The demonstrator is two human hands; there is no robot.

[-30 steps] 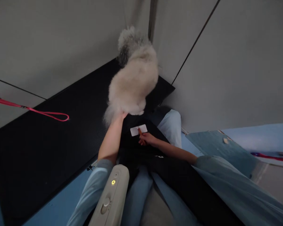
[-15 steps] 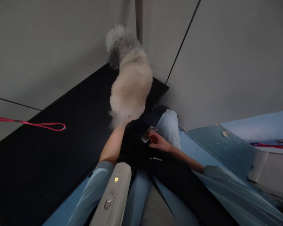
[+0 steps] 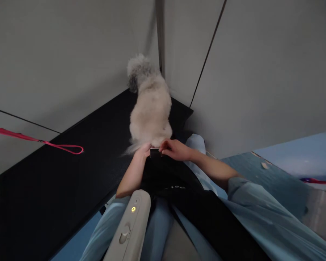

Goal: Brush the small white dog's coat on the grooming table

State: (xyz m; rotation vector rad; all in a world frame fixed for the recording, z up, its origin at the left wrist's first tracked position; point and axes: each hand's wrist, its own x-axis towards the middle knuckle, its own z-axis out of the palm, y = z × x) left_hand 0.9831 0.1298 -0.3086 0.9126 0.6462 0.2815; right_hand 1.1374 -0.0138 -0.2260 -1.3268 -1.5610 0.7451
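A small fluffy cream dog (image 3: 151,108) stands on a black grooming table (image 3: 70,174), facing away into the corner. My left hand (image 3: 143,149) is pressed against the dog's rear, gripping its fur near the tail. My right hand (image 3: 175,149) holds a slicker brush (image 3: 155,152) by its handle, the brush head right at the dog's hindquarters beside my left hand. The brush's bristle side is hidden.
A pink leash loop (image 3: 66,148) hangs over the table at the left. A white dryer nozzle (image 3: 129,228) with a lit yellow button sits at my chest. Grey walls meet in a corner behind the dog. A blue floor and mat (image 3: 260,174) lie at the right.
My right hand has lifted the brush from my lap up to the dog's rear. The dog has shifted slightly deeper into the corner, and my left hand stayed on it.
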